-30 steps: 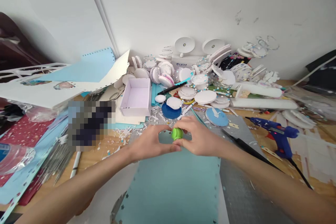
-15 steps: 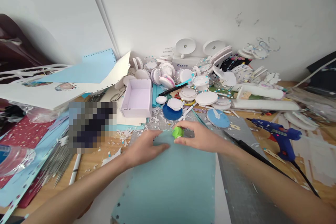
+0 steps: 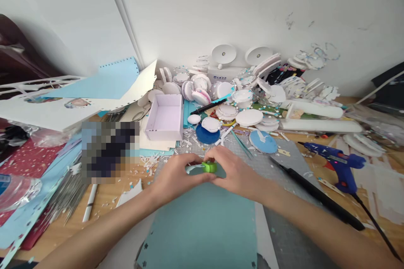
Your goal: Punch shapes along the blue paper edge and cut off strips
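Note:
A small green craft punch (image 3: pixel 208 167) sits at the far edge of a teal paper sheet (image 3: pixel 208 222). My right hand (image 3: pixel 238 173) is closed on the punch from the right. My left hand (image 3: pixel 178 173) closes on it from the left, its thumb along the near side. A pale bit of the sheet's edge shows between the left thumb and fingers. My fingertips partly hide the punch and the paper edge. Small star-shaped holes line the sheet's near left side, and white paper lies beneath it.
A grey cutting mat (image 3: pixel 284 214) lies under the work. To the right are a black pen-like tool (image 3: pixel 318 195) and a blue glue gun (image 3: pixel 342 162). White foam discs (image 3: pixel 249 117) and a pale lilac box (image 3: pixel 164 119) stand behind. Metal wires (image 3: pixel 67 195) lie left.
My left hand has moved right, from lying on the paper to closing on the punch. The punch has shifted slightly down and left in my right hand, and the sheet's far edge has shifted.

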Demonstrator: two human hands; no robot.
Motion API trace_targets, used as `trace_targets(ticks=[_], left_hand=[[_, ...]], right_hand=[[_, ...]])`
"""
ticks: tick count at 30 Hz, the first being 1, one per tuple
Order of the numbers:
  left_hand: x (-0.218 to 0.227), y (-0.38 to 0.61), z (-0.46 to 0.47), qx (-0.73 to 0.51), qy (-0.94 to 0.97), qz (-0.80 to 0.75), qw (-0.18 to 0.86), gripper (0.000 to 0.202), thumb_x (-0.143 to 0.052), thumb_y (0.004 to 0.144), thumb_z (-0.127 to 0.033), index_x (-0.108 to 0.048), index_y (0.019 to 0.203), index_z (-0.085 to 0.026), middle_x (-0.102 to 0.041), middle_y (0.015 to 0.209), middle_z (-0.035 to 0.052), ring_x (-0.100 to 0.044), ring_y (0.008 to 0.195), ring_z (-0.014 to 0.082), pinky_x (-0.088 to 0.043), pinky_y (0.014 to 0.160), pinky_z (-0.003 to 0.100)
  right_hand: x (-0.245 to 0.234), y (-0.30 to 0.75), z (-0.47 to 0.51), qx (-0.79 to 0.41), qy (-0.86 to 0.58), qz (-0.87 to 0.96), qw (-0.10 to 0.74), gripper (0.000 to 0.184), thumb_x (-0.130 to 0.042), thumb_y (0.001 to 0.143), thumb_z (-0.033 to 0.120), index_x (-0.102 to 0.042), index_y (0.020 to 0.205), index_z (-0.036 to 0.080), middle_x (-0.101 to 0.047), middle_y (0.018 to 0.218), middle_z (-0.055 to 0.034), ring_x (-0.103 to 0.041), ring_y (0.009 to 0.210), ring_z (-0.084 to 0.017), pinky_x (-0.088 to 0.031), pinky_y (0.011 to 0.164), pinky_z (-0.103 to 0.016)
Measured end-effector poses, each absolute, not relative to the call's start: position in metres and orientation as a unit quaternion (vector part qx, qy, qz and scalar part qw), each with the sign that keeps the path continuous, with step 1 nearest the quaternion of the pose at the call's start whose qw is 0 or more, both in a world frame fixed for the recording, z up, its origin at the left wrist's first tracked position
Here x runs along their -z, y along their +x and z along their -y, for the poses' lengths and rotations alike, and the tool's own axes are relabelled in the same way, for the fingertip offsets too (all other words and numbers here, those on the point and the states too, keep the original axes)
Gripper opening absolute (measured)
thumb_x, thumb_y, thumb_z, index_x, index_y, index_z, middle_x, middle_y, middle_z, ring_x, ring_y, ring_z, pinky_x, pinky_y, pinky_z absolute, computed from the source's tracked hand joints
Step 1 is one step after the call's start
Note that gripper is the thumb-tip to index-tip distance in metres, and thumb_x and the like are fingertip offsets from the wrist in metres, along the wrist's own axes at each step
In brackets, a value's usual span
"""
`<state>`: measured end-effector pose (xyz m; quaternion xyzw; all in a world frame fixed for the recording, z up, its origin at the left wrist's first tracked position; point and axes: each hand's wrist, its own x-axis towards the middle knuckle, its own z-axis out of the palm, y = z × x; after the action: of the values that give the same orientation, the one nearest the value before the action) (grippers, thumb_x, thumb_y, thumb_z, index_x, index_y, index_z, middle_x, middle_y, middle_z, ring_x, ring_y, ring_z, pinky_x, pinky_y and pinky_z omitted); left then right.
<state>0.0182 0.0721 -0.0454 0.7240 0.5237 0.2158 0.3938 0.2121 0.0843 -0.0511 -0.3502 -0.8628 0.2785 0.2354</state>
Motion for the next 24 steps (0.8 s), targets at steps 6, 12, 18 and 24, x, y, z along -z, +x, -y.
trace_targets(ticks=[6,12,18,24], left_hand=[[0.058,0.012,-0.067,-0.254,0.755,-0.498,0.342,0.023,-0.07,0.076,-0.029,-0.066,0.098,-0.022,-0.071,0.097,-0.0003,-0.065,0.088,0.0195,-0.048,0.077,0.027],[0.067,0.008,-0.062,-0.254,0.781,-0.476,0.314,0.023,-0.069,0.078,-0.03,-0.064,0.1,-0.023,-0.069,0.097,0.0003,-0.064,0.088,0.0187,-0.048,0.077,0.027],[0.062,0.012,-0.061,-0.237,0.795,-0.466,0.307,0.024,-0.068,0.079,-0.034,-0.065,0.1,-0.021,-0.069,0.095,0.0023,-0.064,0.086,0.0195,-0.048,0.076,0.028],[0.057,0.009,-0.06,-0.218,0.793,-0.48,0.307,0.022,-0.069,0.078,-0.034,-0.065,0.096,-0.022,-0.069,0.095,0.0023,-0.064,0.086,0.0205,-0.049,0.076,0.028]], right_hand=[[0.049,0.24,-0.096,-0.39,-0.36,0.818,0.223,0.046,-0.068,0.081,0.039,-0.048,0.12,0.024,-0.055,0.12,-0.0063,-0.053,0.109,-0.021,-0.044,0.093,-0.034],[0.047,0.252,-0.095,-0.345,-0.332,0.837,0.266,0.018,-0.048,0.094,0.025,-0.061,0.106,0.023,-0.058,0.103,-0.0063,-0.054,0.1,-0.018,-0.044,0.089,-0.034],[0.046,0.243,-0.089,-0.204,-0.305,0.909,0.2,0.032,-0.045,0.091,0.015,-0.061,0.118,0.025,-0.057,0.109,-0.0092,-0.051,0.104,-0.022,-0.042,0.09,-0.041],[0.058,0.251,-0.097,-0.102,-0.392,0.889,0.215,0.028,-0.043,0.092,0.016,-0.059,0.115,0.022,-0.059,0.106,-0.0097,-0.054,0.101,-0.024,-0.044,0.087,-0.04]])
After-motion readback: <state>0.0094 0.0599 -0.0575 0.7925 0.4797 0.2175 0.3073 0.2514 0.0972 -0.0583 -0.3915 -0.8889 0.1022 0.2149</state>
